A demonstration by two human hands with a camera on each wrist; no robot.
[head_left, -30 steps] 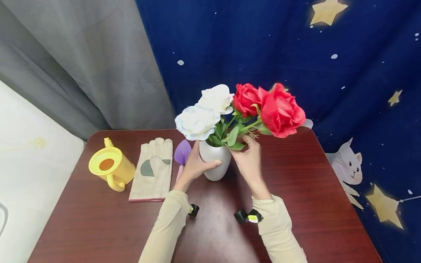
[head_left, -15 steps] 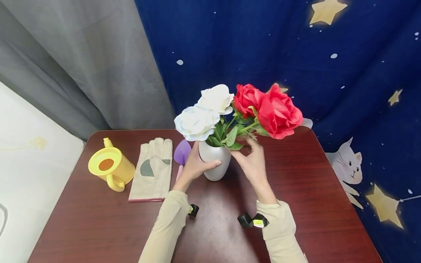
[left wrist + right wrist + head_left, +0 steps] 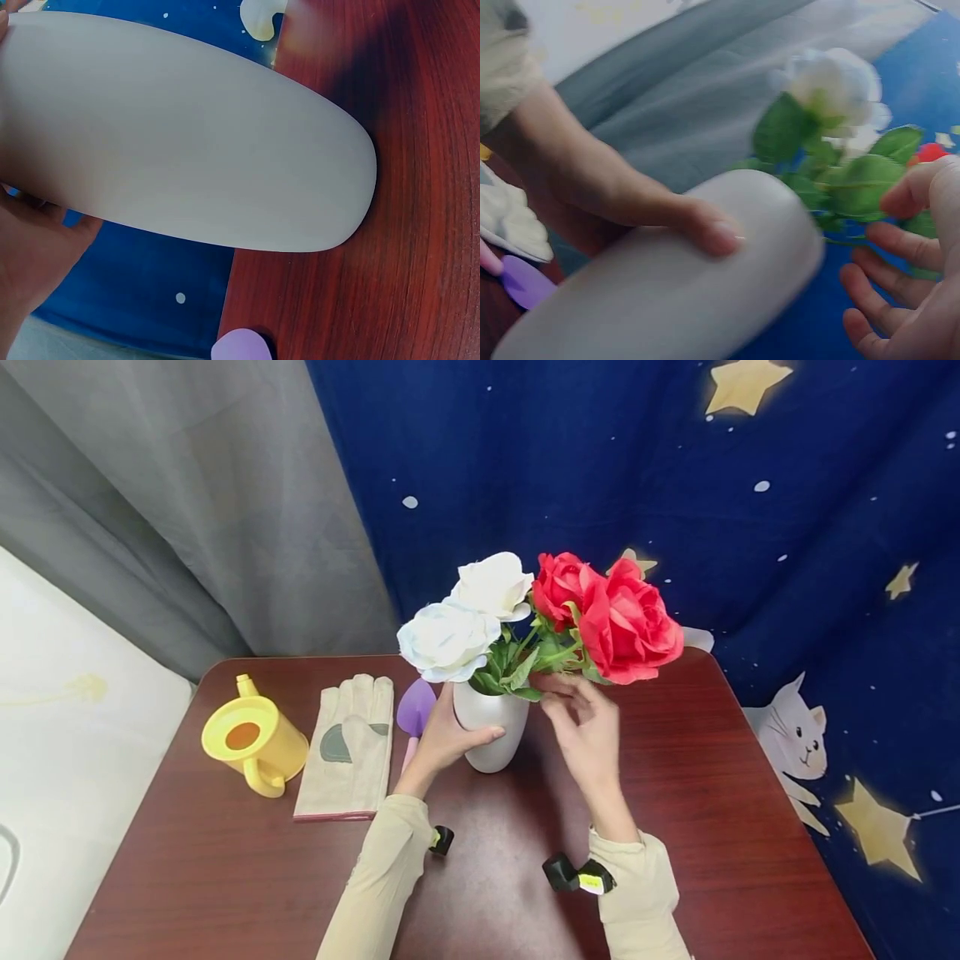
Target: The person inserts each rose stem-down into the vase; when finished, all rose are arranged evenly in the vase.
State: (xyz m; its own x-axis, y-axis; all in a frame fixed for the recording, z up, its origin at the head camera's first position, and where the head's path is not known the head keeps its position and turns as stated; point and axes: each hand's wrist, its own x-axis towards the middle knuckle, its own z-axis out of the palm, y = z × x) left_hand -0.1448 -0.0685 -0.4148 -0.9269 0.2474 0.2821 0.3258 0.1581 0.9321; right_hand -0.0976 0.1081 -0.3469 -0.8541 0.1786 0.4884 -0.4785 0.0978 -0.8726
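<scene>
A white vase stands upright on the table, holding white roses on the left and red roses on the right. My left hand grips the vase's side, its thumb across the front; the left wrist view shows the smooth vase close up. My right hand is beside the vase's mouth, under the red roses and leaves. In the right wrist view, the right hand's fingers are loosely bent, with a gap to the thumb and nothing visibly held. The stem ends are hidden inside the vase.
Left of the vase lie a purple trowel and beige work gloves. A yellow watering can stands further left. The reddish-brown table extends to the right; a blue curtain hangs behind it.
My right hand has drawn back to the right and slightly down from the stems, its fingers loosening. The larger red rose has shifted slightly left and down. My left hand stays on the vase.
</scene>
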